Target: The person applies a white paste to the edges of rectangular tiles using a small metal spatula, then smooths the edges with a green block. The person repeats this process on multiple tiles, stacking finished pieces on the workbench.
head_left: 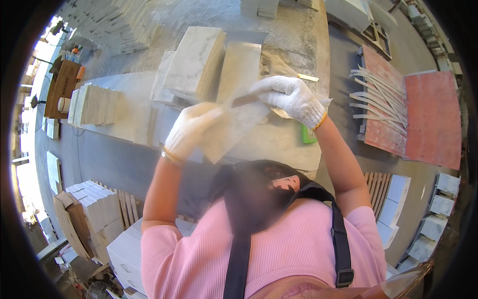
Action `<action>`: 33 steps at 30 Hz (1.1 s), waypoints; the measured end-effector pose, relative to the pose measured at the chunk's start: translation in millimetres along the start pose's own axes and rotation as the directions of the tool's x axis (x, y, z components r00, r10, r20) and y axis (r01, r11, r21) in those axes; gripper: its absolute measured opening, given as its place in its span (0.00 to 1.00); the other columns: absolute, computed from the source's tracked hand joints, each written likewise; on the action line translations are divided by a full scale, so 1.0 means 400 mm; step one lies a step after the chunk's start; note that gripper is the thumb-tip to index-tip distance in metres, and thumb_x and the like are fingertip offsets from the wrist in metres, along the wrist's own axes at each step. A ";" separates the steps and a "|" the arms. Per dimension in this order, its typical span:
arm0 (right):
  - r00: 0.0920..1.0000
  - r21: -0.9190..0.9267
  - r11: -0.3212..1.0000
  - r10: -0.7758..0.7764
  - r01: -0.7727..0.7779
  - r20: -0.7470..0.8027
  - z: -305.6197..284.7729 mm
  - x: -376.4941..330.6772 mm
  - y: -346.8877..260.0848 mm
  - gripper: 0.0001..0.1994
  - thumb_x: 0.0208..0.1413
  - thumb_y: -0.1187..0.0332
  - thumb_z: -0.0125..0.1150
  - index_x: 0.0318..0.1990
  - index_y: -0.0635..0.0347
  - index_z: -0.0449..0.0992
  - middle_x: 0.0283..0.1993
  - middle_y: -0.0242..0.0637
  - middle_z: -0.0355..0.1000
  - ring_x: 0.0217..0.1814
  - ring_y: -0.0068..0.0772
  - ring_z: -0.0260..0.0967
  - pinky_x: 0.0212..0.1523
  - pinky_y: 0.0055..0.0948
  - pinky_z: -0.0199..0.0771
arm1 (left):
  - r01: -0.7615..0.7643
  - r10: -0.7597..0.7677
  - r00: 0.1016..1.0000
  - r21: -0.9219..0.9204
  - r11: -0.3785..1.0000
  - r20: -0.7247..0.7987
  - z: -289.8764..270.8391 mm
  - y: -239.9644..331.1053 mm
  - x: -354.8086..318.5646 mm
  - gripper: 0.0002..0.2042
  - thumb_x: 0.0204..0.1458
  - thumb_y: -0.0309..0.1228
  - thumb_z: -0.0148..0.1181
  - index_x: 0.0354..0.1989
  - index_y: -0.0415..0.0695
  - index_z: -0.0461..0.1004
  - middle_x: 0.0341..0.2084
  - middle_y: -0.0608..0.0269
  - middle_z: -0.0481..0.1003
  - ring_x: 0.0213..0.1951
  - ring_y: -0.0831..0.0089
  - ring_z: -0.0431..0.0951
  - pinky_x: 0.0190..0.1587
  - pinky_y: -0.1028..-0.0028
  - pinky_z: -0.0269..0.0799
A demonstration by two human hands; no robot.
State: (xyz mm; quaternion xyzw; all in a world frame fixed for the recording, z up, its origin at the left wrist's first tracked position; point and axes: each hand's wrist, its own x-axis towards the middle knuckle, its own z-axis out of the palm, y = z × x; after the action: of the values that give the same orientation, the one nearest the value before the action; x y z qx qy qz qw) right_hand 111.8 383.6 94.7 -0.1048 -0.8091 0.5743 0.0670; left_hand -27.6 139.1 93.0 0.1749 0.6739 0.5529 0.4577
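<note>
My left hand [191, 130], in a white knit glove, is closed on the edge of a pale stone tile [230, 135], which is held tilted above the table. My right hand [291, 99], gloved the same way, grips a thin brown flat piece [245, 100] at the tile's far edge. Blur hides its exact kind and whether it touches the tile. Just beyond my hands stands a stack of grey-veined marble tiles [196, 62], with a tan slab [240, 62] to its right. A crumpled tan cloth or glove [276, 66] lies behind my right hand.
On the dusty worktable [294, 149] are a green object [308, 134] and a small yellow-white strip [307, 77]. A tile row [94, 104] stands at left. Pale strips [381, 94] lie across a reddish board [433, 117] at right. White boxes [94, 204] flank me on pallets.
</note>
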 end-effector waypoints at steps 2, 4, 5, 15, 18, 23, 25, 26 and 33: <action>0.999 -0.013 1.000 0.013 -0.012 0.049 0.001 -0.002 0.007 0.11 0.56 0.76 0.65 0.46 0.60 0.84 0.45 0.32 0.81 0.42 0.21 0.75 0.44 0.22 0.75 | 0.000 0.000 1.000 0.000 1.000 -0.001 -0.001 -0.002 -0.003 0.18 0.58 0.36 0.62 0.48 0.33 0.79 0.40 0.61 0.81 0.41 0.76 0.79 0.46 0.74 0.74; 0.985 0.028 0.993 0.108 -0.113 0.137 -0.015 -0.030 0.011 0.15 0.56 0.81 0.63 0.50 0.62 0.82 0.46 0.32 0.80 0.47 0.22 0.75 0.48 0.21 0.75 | -0.013 0.013 1.000 -0.004 1.000 0.003 -0.001 -0.005 -0.003 0.18 0.59 0.37 0.62 0.48 0.33 0.80 0.40 0.61 0.81 0.41 0.76 0.79 0.46 0.74 0.74; 0.985 0.022 0.995 0.093 -0.097 0.145 -0.026 -0.051 0.013 0.15 0.56 0.81 0.63 0.50 0.62 0.82 0.46 0.32 0.80 0.46 0.21 0.75 0.47 0.21 0.75 | -0.021 0.021 1.000 -0.007 1.000 0.007 -0.001 -0.007 -0.001 0.18 0.59 0.37 0.62 0.48 0.33 0.80 0.40 0.61 0.81 0.41 0.76 0.79 0.46 0.74 0.74; 0.846 0.149 0.960 0.279 -0.237 -0.454 -0.070 -0.194 0.150 0.11 0.64 0.73 0.59 0.52 0.62 0.80 0.39 0.27 0.77 0.33 0.14 0.69 0.34 0.16 0.69 | -0.037 0.045 0.997 -0.111 0.993 0.069 0.060 -0.053 -0.030 0.20 0.59 0.38 0.62 0.51 0.34 0.78 0.43 0.61 0.80 0.44 0.75 0.78 0.51 0.72 0.73; 0.856 -0.413 0.854 0.068 -0.315 -0.513 -0.062 -0.172 0.225 0.13 0.62 0.67 0.60 0.53 0.52 0.80 0.45 0.38 0.81 0.39 0.36 0.79 0.40 0.32 0.77 | -0.036 0.045 0.995 -0.097 0.995 0.092 0.083 -0.068 -0.027 0.18 0.60 0.35 0.60 0.53 0.35 0.78 0.44 0.62 0.80 0.46 0.75 0.77 0.53 0.72 0.72; 0.858 -0.722 0.465 0.306 -0.512 -0.412 -0.030 -0.122 0.269 0.14 0.64 0.60 0.50 0.51 0.45 0.79 0.48 0.43 0.79 0.47 0.48 0.78 0.46 0.48 0.76 | -0.017 0.033 0.991 -0.125 0.992 0.128 0.102 -0.083 -0.023 0.20 0.58 0.37 0.62 0.52 0.33 0.77 0.44 0.59 0.80 0.46 0.73 0.78 0.52 0.71 0.73; 0.872 -0.734 0.482 0.360 -0.478 -0.331 -0.009 -0.110 0.262 0.15 0.63 0.61 0.48 0.52 0.47 0.78 0.47 0.45 0.79 0.49 0.51 0.77 0.48 0.49 0.76 | 0.002 0.016 0.991 -0.130 0.991 0.135 0.106 -0.089 -0.022 0.21 0.58 0.37 0.63 0.52 0.31 0.76 0.44 0.58 0.80 0.46 0.72 0.78 0.52 0.70 0.73; 0.858 -0.749 0.447 0.404 -0.489 -0.319 0.001 -0.108 0.256 0.15 0.62 0.63 0.49 0.52 0.49 0.78 0.48 0.46 0.78 0.49 0.51 0.77 0.48 0.48 0.76 | 0.006 0.015 0.990 -0.140 0.990 0.143 0.107 -0.093 -0.022 0.21 0.58 0.37 0.63 0.52 0.31 0.76 0.44 0.58 0.80 0.46 0.72 0.78 0.52 0.70 0.73; 0.808 -0.612 0.539 0.283 -0.580 -0.516 -0.045 -0.262 0.230 0.26 0.61 0.42 0.56 0.60 0.44 0.74 0.57 0.42 0.75 0.56 0.49 0.74 0.52 0.47 0.75 | 0.002 0.017 0.986 -0.118 0.993 0.165 0.109 -0.114 -0.027 0.16 0.61 0.33 0.62 0.52 0.36 0.78 0.42 0.64 0.80 0.44 0.78 0.77 0.50 0.74 0.73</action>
State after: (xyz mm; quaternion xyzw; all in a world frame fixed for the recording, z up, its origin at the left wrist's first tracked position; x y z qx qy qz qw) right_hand 225.9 403.4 15.2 -0.4247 -0.8910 0.1596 0.0167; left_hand 25.6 141.6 57.6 0.1955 0.5993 0.5768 0.5195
